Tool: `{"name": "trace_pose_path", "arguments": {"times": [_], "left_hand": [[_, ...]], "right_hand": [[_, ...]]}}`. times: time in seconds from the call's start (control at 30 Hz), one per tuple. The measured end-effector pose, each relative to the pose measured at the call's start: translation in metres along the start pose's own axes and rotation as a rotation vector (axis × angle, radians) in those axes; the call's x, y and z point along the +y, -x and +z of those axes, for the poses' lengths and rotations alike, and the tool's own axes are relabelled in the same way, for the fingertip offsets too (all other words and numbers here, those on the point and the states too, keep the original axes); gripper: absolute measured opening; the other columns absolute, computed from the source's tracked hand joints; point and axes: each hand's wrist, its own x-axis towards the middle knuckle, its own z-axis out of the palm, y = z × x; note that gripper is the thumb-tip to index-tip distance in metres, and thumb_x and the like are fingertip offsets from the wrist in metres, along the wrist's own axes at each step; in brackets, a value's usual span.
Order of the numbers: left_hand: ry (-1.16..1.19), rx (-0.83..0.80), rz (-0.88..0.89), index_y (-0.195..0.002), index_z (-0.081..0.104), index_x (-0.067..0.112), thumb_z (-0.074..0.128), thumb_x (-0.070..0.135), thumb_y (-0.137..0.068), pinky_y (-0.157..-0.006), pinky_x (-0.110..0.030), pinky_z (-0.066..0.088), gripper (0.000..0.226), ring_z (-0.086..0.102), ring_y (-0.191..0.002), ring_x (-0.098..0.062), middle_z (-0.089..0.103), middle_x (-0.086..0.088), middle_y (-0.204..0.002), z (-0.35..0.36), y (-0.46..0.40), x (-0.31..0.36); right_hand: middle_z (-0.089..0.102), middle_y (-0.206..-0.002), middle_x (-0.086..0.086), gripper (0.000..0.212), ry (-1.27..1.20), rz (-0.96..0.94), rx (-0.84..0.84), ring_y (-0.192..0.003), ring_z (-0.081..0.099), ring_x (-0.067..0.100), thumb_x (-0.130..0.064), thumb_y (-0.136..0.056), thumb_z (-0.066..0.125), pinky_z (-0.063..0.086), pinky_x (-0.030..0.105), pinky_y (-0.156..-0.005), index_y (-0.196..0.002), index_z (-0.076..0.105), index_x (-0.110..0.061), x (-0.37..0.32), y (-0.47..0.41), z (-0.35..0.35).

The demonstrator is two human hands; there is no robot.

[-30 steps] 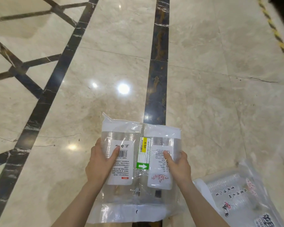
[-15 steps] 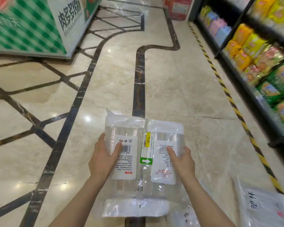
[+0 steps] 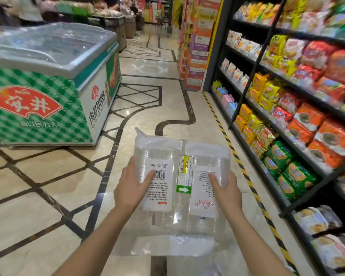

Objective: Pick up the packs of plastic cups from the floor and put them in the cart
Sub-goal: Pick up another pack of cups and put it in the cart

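Two clear plastic packs of stacked transparent cups (image 3: 179,188), side by side with white printed labels and a yellow-and-green price sticker between them, are held flat above the marble floor (image 3: 48,206). The left hand (image 3: 130,189) and right hand (image 3: 226,193) grip opposite sides, thumbs on top.
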Motion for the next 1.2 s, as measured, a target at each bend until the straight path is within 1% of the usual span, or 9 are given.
{"name": "trace_pose_path", "arguments": {"times": [0.13, 0.3, 0.4, 0.5, 0.7, 0.8, 0.9, 1.07, 1.2], "left_hand": [[0.019, -0.023, 0.097, -0.142, 0.020, 0.037, 0.041, 0.078, -0.075, -0.087, -0.046, 0.049, 0.081, 0.051, -0.118, -0.018, 0.050, 0.007, -0.132, -0.046, -0.012, 0.063], [0.067, -0.017, 0.184, -0.143, 0.023, 0.033, 0.046, 0.072, -0.076, -0.090, -0.046, 0.047, 0.081, 0.048, -0.121, -0.018, 0.050, 0.008, -0.132, -0.054, -0.020, 0.126], [0.071, -0.006, 0.232, -0.143, 0.021, 0.032, 0.048, 0.068, -0.078, -0.087, -0.043, 0.046, 0.079, 0.048, -0.120, -0.020, 0.051, 0.005, -0.130, -0.045, -0.026, 0.152], [0.106, -0.010, 0.268, -0.139, 0.024, 0.033, 0.048, 0.066, -0.076, -0.084, -0.046, 0.049, 0.075, 0.053, -0.113, -0.020, 0.056, 0.005, -0.123, -0.035, -0.027, 0.175], [0.123, -0.064, 0.343, -0.133, 0.031, 0.033, 0.058, 0.051, -0.084, -0.075, -0.036, 0.043, 0.058, 0.053, -0.112, -0.020, 0.056, 0.008, -0.119, -0.009, -0.026, 0.207], [0.154, -0.120, 0.418, -0.134, 0.031, 0.033, 0.056, 0.056, -0.083, -0.074, -0.035, 0.044, 0.062, 0.053, -0.111, -0.019, 0.055, 0.009, -0.122, 0.007, -0.026, 0.221], [0.186, -0.207, 0.474, -0.133, 0.029, 0.036, 0.047, 0.069, -0.076, -0.079, -0.043, 0.050, 0.068, 0.054, -0.110, -0.018, 0.056, 0.010, -0.120, 0.020, -0.022, 0.236], [0.231, -0.329, 0.572, -0.138, 0.029, 0.028, 0.053, 0.061, -0.081, -0.085, -0.042, 0.043, 0.070, 0.049, -0.119, -0.022, 0.052, 0.005, -0.131, 0.032, -0.004, 0.261], [0.297, -0.446, 0.737, -0.137, 0.033, 0.028, 0.050, 0.063, -0.078, -0.092, -0.041, 0.043, 0.071, 0.048, -0.122, -0.022, 0.050, 0.003, -0.133, 0.035, 0.014, 0.283]], "right_hand": [[0.045, -0.142, 0.005, 0.082, -0.018, -0.059, -0.026, -0.127, 0.046, 0.029, -0.062, -0.082, 0.053, 0.042, 0.048, -0.101, -0.147, 0.020, -0.023, -0.057, 0.002, -0.058], [0.046, -0.140, 0.003, 0.076, -0.031, -0.098, 0.028, -0.124, 0.048, 0.028, -0.054, -0.085, 0.055, 0.043, 0.046, -0.099, -0.146, 0.021, -0.023, -0.086, -0.006, -0.112], [0.051, -0.133, 0.002, 0.070, -0.061, -0.139, 0.105, -0.119, 0.053, 0.028, -0.049, -0.085, 0.058, 0.046, 0.045, -0.093, -0.142, 0.028, -0.023, -0.092, -0.013, -0.139], [0.052, -0.132, 0.002, 0.071, -0.063, -0.138, 0.165, -0.115, 0.055, 0.027, -0.052, -0.084, 0.058, 0.047, 0.047, -0.093, -0.141, 0.029, -0.023, -0.089, -0.015, -0.161], [0.052, -0.133, 0.002, 0.069, -0.044, -0.088, 0.281, -0.115, 0.054, 0.026, -0.046, -0.085, 0.060, 0.045, 0.036, -0.090, -0.140, 0.032, -0.017, -0.073, -0.003, -0.198], [0.053, -0.130, 0.003, 0.066, -0.024, -0.047, 0.351, -0.113, 0.055, 0.026, -0.046, -0.086, 0.059, 0.045, 0.036, -0.087, -0.139, 0.033, -0.016, -0.066, 0.011, -0.218], [0.054, -0.128, 0.003, 0.066, -0.047, 0.013, 0.422, -0.111, 0.056, 0.025, -0.047, -0.086, 0.058, 0.047, 0.037, -0.086, -0.139, 0.032, -0.018, -0.061, 0.032, -0.237], [0.054, -0.131, 0.003, 0.067, -0.042, 0.103, 0.595, -0.112, 0.056, 0.025, -0.046, -0.087, 0.059, 0.041, 0.030, -0.077, -0.140, 0.031, -0.016, -0.055, 0.081, -0.259], [0.051, -0.134, 0.003, 0.071, -0.047, 0.175, 0.770, -0.117, 0.053, 0.026, -0.048, -0.085, 0.060, 0.043, 0.034, -0.086, -0.141, 0.031, -0.015, -0.051, 0.130, -0.270]]}}
